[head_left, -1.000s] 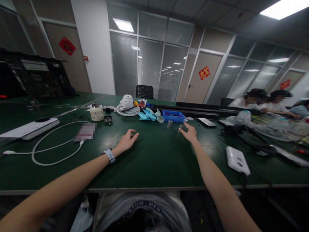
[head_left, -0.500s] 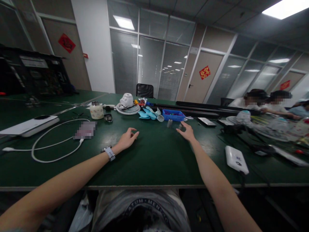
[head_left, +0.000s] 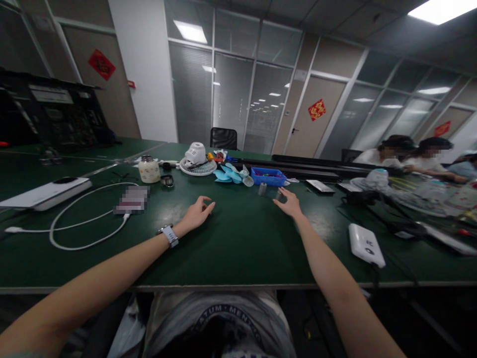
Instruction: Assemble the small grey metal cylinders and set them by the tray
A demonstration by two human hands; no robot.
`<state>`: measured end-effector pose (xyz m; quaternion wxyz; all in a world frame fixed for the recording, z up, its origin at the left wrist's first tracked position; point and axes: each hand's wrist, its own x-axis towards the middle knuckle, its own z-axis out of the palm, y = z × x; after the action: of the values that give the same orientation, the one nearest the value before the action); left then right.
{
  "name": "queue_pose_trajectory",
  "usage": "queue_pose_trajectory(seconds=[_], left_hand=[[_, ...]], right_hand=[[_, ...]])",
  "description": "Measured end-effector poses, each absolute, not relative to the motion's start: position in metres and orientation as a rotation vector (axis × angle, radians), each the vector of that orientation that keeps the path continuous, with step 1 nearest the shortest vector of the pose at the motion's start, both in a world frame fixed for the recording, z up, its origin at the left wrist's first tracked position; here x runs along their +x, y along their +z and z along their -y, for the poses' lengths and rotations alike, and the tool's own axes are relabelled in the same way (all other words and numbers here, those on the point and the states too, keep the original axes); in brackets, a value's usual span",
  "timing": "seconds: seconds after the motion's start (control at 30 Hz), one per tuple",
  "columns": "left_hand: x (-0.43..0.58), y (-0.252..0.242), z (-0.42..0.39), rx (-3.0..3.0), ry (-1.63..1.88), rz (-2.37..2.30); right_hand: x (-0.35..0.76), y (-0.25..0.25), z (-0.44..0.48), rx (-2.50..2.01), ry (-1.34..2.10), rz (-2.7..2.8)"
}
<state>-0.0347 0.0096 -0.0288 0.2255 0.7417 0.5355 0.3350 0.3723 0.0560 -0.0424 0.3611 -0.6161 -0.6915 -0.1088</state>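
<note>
Small grey cylinder [head_left: 278, 194] at the right hand [head_left: 291, 203]

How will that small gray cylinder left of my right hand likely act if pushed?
The gray cylinder stands on end, taller than wide, so a high push may tip it. Its rounded side suggests it could then roll on the flat green tabletop. Its metallic look hints at something stiff, perhaps heavy for its size.

Pale-strapped wristwatch [head_left: 171, 236], greyish garment [head_left: 162, 318], curved lettered print [head_left: 228, 309]
</note>
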Motion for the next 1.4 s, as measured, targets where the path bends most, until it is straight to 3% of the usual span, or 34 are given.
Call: queue_pose_trajectory(seconds=[0.23, 0.6, 1.4], left_hand=[[-0.034, -0.028, -0.009, 2.029, 0.907, -1.473], [-0.035, -0.028, -0.008, 2.047, 0.904, -1.454], [-0.034, -0.027, -0.007, 2.07, 0.902, -1.453]], right_hand=[[0.335, -0.026, -0.043, -1.612, -0.49, 1.657], [0.289, -0.041, -0.074, -1.972, 0.038, 1.905], [0.284, -0.038, -0.069, -1.953, -0.002, 2.075]])
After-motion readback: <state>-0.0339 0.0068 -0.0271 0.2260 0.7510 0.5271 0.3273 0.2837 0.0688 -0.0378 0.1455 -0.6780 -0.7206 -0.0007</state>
